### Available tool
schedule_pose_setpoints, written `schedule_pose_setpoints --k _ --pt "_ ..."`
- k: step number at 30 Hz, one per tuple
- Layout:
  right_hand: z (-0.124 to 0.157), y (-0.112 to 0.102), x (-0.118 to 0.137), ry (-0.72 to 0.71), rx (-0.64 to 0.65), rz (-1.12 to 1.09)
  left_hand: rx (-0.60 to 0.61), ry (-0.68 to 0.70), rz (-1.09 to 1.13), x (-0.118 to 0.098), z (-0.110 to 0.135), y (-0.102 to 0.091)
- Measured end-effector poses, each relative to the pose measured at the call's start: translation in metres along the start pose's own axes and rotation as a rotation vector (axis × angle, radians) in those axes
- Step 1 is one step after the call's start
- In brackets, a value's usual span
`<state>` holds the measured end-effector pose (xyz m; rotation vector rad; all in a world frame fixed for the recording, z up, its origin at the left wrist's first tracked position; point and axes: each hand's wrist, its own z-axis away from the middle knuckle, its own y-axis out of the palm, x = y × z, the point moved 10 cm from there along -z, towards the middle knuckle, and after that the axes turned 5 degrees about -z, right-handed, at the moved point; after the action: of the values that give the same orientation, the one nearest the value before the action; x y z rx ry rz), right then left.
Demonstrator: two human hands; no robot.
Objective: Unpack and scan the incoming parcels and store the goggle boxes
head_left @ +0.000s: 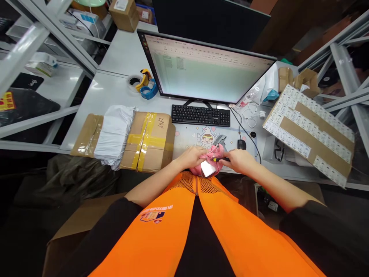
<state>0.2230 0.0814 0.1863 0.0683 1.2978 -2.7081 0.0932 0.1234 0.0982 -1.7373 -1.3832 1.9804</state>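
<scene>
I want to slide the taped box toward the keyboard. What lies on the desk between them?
In the head view nothing lies between the box and the keyboard: only a short bare strip of desk and the mat's edge.

The person is reaching both bare forearms forward and inward from short black sleeves, so that the two hands are meeting just ahead of the chest. The left hand [193,157] is lying palm down, its fingers curling loosely and its knuckles pointing toward the right. The right hand [240,161] is sitting just beside it, palm down too, wrist slightly bent, with thumb and forefinger pinching together toward the left hand. The fingertips of both hands are nearly touching. Both elbows are spreading out wide to the sides.
</scene>
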Motion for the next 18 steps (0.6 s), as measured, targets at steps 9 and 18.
schedule_pose_setpoints --k 9,18 --pt "0.017 -0.002 -0.029 0.079 -0.081 -0.027 -0.066 -0.005 0.064 0.007 0.005 -0.005" --pt "0.006 0.006 -0.002 -0.097 -0.131 -0.110 -0.054 -0.057 0.197 0.006 0.003 -0.005"
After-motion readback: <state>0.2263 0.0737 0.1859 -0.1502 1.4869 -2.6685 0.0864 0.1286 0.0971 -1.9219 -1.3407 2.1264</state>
